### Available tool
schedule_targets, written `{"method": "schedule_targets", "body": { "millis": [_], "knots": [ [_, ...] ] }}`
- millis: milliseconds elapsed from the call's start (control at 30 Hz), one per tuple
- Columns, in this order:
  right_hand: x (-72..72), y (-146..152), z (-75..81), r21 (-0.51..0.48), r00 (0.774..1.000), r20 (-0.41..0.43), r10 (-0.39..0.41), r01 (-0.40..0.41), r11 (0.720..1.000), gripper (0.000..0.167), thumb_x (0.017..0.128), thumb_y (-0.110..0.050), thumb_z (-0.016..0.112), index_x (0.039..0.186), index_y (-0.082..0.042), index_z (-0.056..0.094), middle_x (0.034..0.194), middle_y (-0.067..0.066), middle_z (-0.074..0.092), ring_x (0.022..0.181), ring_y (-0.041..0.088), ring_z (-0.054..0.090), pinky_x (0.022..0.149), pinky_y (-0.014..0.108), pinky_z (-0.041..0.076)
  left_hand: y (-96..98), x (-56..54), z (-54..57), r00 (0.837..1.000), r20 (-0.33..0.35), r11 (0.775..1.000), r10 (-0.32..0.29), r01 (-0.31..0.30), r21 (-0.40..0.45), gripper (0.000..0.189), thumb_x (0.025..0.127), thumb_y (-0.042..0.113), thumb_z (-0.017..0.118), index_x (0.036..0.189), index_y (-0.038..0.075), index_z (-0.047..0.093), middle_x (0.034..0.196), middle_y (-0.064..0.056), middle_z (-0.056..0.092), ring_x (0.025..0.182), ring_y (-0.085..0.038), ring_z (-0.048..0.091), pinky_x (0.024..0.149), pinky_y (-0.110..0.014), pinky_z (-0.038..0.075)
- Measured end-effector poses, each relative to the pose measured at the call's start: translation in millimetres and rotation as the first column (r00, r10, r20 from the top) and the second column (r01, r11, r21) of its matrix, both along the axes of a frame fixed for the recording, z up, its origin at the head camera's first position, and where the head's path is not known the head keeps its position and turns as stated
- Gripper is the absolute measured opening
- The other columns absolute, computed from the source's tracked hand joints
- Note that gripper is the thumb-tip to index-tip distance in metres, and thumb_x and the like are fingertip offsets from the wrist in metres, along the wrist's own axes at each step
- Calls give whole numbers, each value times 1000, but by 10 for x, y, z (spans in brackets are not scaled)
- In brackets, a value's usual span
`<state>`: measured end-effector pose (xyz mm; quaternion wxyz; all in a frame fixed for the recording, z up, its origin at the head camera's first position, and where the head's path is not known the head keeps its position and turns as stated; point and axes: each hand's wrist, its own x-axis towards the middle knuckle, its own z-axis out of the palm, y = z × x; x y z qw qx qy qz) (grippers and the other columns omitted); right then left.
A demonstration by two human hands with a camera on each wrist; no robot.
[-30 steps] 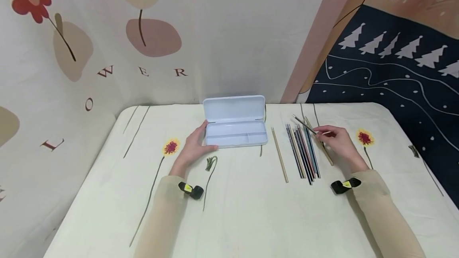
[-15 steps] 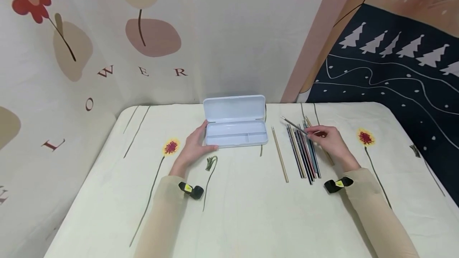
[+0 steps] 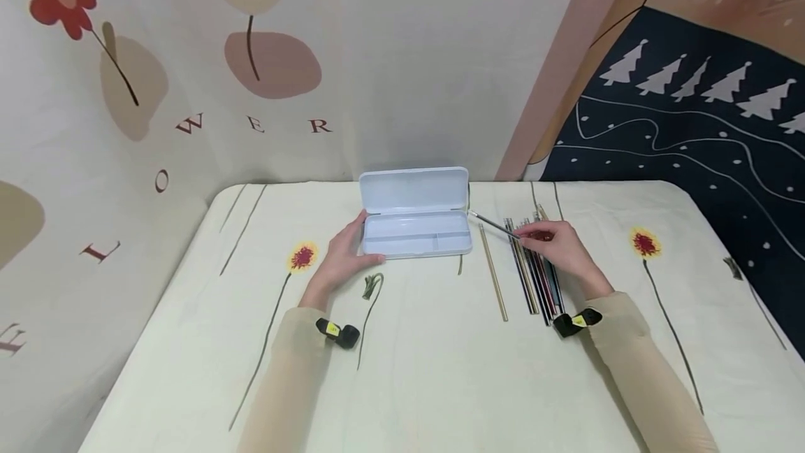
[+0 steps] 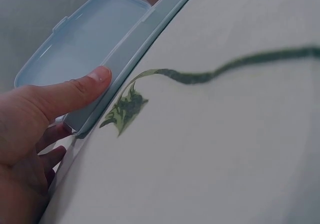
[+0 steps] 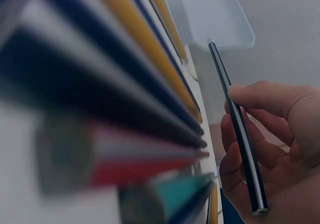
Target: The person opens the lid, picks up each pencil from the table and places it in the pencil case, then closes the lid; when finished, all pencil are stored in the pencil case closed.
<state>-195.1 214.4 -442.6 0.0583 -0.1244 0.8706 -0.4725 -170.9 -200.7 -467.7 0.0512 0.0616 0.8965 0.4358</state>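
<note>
A light-blue pencil case (image 3: 399,246) lies with its lid up at the back of the table, its compartments bare. My left hand (image 3: 342,257) grips the case's left end; in the left wrist view the thumb (image 4: 92,84) presses the front wall while the fingers bend round the corner. Between thumb and fingers, my right hand (image 3: 560,249) pinches a dark striped pencil (image 5: 235,114). That pencil (image 3: 492,223) slants up to the left, its pale tip near the case's right side. Below the right hand lies a bunch of several pencils (image 3: 533,275).
One gold pencil (image 3: 493,275) lies apart, between the case and the bunch. The white tablecloth (image 3: 440,369) bears printed flowers and stems. A patterned curtain (image 3: 402,89) hangs right behind the case.
My right hand has moved left over the bunch, bringing the pinched pencil close to the case's right side. The left hand and the case have stayed in place.
</note>
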Motion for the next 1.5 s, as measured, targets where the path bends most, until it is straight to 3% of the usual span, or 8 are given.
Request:
{"method": "schedule_targets", "body": {
  "millis": [133,267,333,433,633,767,1000,1500],
  "knots": [
    [35,-140,122,-1,999,1,38,-38,999,21,90,-4,66,109,5,70,107,20,68,88,23,60,69,21,49,3,8,-5,1000,3,1000,5,-5,4,104,77,27,82,155,11,16,157,-16,22,143,-34,18,115,-49,13],
    [0,-241,137,14,998,-9,65,-65,998,18,89,-1,67,105,5,71,103,18,69,89,26,61,70,21,49,1,16,-3,1000,4,1000,7,-7,4,104,77,28,82,155,10,16,157,-16,23,143,-34,18,115,-49,13],
    [-64,-246,53,21,997,-25,75,-75,997,17,89,-3,68,104,2,73,102,15,70,88,24,61,71,22,49,3,15,0,1000,3,1000,5,-5,10,104,77,28,82,155,11,16,157,-15,22,143,-34,18,115,-49,13],
    [-103,-310,49,27,995,-43,91,-90,996,16,88,-4,68,103,0,73,100,14,71,87,24,62,70,23,50,7,10,3,1000,3,1000,4,-4,12,104,77,28,83,155,11,16,157,-15,22,143,-34,17,115,-49,13],
    [-131,-472,106,29,993,-49,111,-110,994,16,88,-10,70,102,-4,75,96,9,71,82,20,62,67,25,49,1,4,5,1000,18,1000,7,-7,7,105,77,27,82,156,12,15,157,-16,21,143,-35,17,115,-50,13],
    [-158,-570,156,-22,988,-28,150,-151,988,16,89,-6,67,103,0,74,97,13,70,83,23,62,67,26,49,-5,2,9,1000,11,1000,4,-4,1,104,77,27,82,156,11,15,157,-17,22,143,-35,17,115,-51,12],
    [-272,-673,203,5,983,-22,184,-183,983,14,89,-5,67,101,-3,75,96,9,71,84,22,61,68,28,48,-4,-5,15,1000,7,1000,5,-5,-4,104,77,27,82,155,11,16,157,-17,21,143,-36,17,115,-50,12],
    [-458,-1096,129,-36,947,-8,320,-321,947,14,88,1,67,98,1,75,96,11,72,85,21,60,70,25,47,-1,5,-6,1000,1,1000,5,-5,-4,103,77,27,82,155,11,16,157,-16,22,143,-36,18,115,-51,12]
  ]
}}
